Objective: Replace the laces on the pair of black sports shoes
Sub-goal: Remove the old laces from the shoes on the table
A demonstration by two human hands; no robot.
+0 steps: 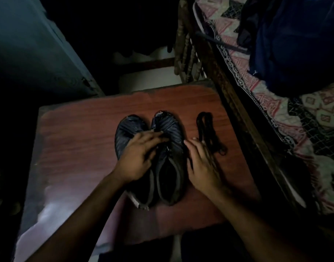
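- Desk [77,148]: reddish wood-grain top, centre of frame; I see everything below lying on it.
- Left shoe [124,133] and right shoe [171,161]: black, side by side at centre, toes toward the top of the frame.
- Spare laces [209,135]: black bundle, just right of the right shoe.
- Left hand [139,157]: lies across both shoes, fingertips pinching something dark at the right shoe's lacing.
- Right hand [202,167]: fingers straight and relaxed, between right shoe and laces, gripping nothing.
- Bed [276,103]: patterned sheet, right edge of frame.
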